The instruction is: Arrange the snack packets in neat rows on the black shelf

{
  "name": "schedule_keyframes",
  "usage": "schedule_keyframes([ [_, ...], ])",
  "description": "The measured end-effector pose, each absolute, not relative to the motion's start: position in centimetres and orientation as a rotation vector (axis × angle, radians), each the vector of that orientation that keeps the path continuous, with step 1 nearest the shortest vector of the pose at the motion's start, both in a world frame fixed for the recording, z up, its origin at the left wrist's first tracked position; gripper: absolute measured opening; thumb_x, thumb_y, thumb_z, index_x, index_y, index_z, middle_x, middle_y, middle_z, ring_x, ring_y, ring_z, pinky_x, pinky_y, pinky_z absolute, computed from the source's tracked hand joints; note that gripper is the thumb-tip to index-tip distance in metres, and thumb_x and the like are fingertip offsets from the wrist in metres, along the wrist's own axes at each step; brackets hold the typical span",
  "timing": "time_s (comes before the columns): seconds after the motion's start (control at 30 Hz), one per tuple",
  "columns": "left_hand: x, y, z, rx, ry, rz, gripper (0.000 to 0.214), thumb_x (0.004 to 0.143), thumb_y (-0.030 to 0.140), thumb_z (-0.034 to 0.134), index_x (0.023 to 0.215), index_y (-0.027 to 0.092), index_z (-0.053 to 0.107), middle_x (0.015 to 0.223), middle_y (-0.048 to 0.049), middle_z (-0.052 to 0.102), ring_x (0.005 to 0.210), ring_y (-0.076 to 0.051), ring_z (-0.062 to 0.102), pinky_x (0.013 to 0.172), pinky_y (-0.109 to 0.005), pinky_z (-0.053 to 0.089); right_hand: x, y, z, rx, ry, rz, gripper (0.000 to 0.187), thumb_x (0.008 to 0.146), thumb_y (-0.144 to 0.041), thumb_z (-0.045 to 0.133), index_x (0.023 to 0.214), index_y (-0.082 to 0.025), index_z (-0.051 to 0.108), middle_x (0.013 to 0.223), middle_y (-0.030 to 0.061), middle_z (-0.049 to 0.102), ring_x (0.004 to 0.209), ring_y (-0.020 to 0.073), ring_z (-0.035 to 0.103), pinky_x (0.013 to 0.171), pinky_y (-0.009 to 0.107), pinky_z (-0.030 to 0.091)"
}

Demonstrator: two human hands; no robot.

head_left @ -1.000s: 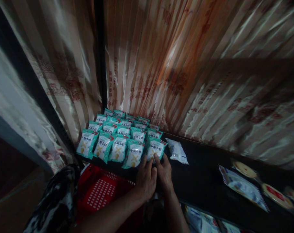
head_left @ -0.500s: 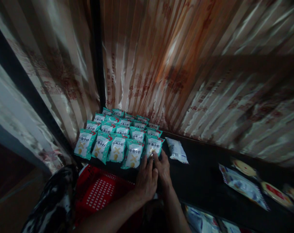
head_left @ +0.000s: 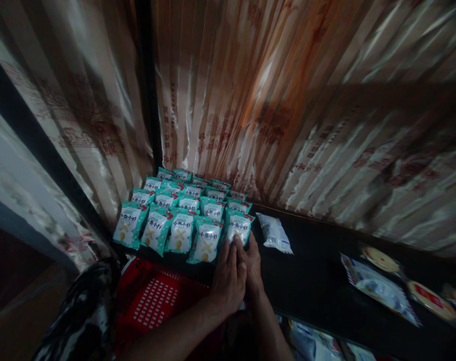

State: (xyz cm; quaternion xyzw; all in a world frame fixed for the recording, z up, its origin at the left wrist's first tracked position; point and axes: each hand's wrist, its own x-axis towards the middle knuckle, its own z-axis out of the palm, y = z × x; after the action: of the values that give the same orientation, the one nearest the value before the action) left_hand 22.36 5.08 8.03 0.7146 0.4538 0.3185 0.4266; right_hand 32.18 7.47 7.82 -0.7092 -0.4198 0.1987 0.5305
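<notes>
Rows of teal-and-white snack bags [head_left: 180, 233] stand close together on a black shelf. My left hand [head_left: 231, 276] and my right hand [head_left: 252, 258] press together around the lower part of the snack bag [head_left: 240, 224] at the right end of the front row. My left fingers are at its lower left side, and my right fingers curl at its lower right. The bag's bottom is hidden behind my fingers. Immediately to its left leans another snack bag [head_left: 205, 238] of the same kind, tilted slightly back.
A white bag [head_left: 275, 233] lies right of the rows. Farther right on the black shelf [head_left: 306, 271] are a blue-white packet [head_left: 378, 288] and round flat packs [head_left: 381, 259]. Below sits a red basket [head_left: 156, 301]; more packets [head_left: 314, 341] lie lower right. Pleated printed sheeting [head_left: 220, 100] hangs behind.
Both hands stay at the same bag. My fingers have drawn slightly closer together over its lower part. The view has shifted very slightly; the bags keep their places.
</notes>
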Motion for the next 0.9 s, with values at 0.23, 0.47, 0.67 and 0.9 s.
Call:
schedule_keyframes([
  [0.23,22.45,5.07,7.85,1.916,1.120,0.810,0.058,0.090,0.035,0.029,0.141,0.006,0.026,0.151,-0.0140,0.020,0.139,-0.023,0.017,0.115,-0.042,0.019,32.58,7.73,7.06,-1.727,-0.970,0.520,0.065,0.075,-0.056,0.052,0.126,-0.017,0.049,0.115,0.0121,0.062,0.105,0.0275,0.057,0.089,0.039,0.044],
  [0.47,22.66,5.16,7.49,1.952,1.117,0.820,0.059,0.091,0.035,0.028,0.141,0.005,0.025,0.151,-0.0146,0.020,0.140,-0.023,0.016,0.114,-0.042,0.021,32.66,7.60,6.99,-1.718,-0.963,0.533,0.064,0.072,-0.058,0.054,0.120,-0.016,0.054,0.111,0.0123,0.065,0.102,0.0278,0.059,0.086,0.038,0.046],
  [0.67,22.33,4.83,8.01,1.988,1.108,0.847,0.059,0.092,0.036,0.028,0.140,0.003,0.027,0.150,-0.0159,0.019,0.139,-0.024,0.015,0.114,-0.042,0.022,32.57,7.27,7.66,-1.671,-0.922,0.556,0.062,0.069,-0.054,0.060,0.117,-0.015,0.058,0.105,0.0102,0.068,0.097,0.0278,0.061,0.081,0.037,0.048],
  [0.9,22.16,4.80,8.34,2.036,1.104,0.794,0.059,0.092,0.034,0.026,0.141,0.001,0.022,0.151,-0.0166,0.014,0.140,-0.025,0.012,0.114,-0.044,0.021,32.44,7.07,7.61,-1.753,-0.890,0.530,0.073,0.067,-0.056,0.060,0.127,-0.014,0.050,0.110,0.0110,0.066,0.102,0.0290,0.060,0.085,0.037,0.047],
])
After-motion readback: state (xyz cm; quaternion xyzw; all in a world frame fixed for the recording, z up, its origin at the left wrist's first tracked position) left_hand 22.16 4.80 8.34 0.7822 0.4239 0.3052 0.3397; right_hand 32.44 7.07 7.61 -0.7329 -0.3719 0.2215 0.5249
